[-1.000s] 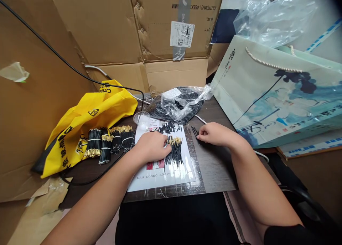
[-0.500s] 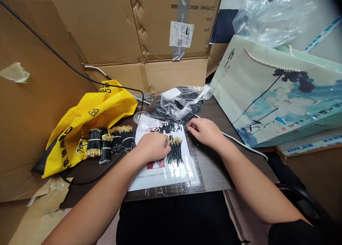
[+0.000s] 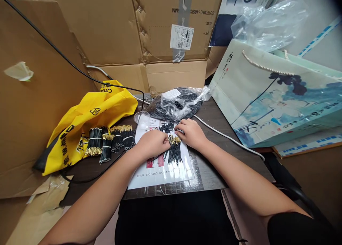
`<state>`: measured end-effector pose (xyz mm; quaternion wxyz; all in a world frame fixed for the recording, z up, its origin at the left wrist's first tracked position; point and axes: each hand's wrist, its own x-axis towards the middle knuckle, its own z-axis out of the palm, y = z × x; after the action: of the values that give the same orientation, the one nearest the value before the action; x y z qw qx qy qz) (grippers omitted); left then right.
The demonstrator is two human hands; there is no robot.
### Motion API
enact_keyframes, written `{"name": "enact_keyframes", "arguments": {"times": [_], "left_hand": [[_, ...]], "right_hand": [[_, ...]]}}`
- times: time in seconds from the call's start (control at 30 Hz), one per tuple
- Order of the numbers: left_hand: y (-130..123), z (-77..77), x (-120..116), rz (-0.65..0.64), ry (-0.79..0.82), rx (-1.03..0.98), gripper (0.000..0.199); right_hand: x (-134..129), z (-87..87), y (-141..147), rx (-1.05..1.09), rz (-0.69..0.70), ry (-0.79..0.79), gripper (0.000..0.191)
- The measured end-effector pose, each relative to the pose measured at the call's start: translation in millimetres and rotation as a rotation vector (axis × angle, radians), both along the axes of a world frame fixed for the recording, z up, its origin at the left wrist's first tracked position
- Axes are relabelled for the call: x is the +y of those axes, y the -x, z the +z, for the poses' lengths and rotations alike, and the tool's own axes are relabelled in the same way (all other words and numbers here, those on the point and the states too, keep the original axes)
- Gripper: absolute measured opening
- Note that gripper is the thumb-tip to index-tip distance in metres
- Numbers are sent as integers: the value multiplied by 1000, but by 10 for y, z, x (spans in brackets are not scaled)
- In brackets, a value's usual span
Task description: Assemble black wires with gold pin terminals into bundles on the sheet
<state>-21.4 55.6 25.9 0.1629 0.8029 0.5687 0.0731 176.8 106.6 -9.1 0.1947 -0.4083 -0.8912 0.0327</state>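
Head view, banded bundles [image 3: 94,140]: gold-tipped black wires tied with pale bands, against the yellow bag [image 3: 114,99]; this part seems done.
Loose wires [image 3: 175,154]: slim, unbanded, so apparently unfinished; fanned on the printed sheet [image 3: 160,182].
Short pieces [image 3: 167,126]: stubby, black, scattered just beyond.
Left hand [image 3: 151,144]: narrow pinch at the loose wires' left edge; cannot tell what it holds.
Right hand [image 3: 191,134]: fingers curled beside the short pieces; hold unclear.
Clear bag [image 3: 177,104]: crinkled plastic, dark contents.
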Motion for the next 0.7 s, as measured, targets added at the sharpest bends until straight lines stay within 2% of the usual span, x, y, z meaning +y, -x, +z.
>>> {"name": "enact_keyframes", "arguments": {"times": [0.2, 0.37, 0.53, 0.63, 0.7], "left_hand": [[12, 30, 41, 30, 69, -297, 11], [35, -12, 111, 95, 117, -596, 8], [64, -90, 170, 165, 99, -726, 5], [62, -125, 173, 161, 89, -769, 6], [50, -139, 167, 133, 77, -729, 8]], "right_hand": [[3, -24, 3, 16, -39, -19, 18], [20, -40, 7, 22, -27, -28, 17], [44, -58, 9, 92, -7, -54, 20], [39, -41, 6, 257, -7, -40, 21], [20, -19, -1, 402, -19, 3, 21]]}}
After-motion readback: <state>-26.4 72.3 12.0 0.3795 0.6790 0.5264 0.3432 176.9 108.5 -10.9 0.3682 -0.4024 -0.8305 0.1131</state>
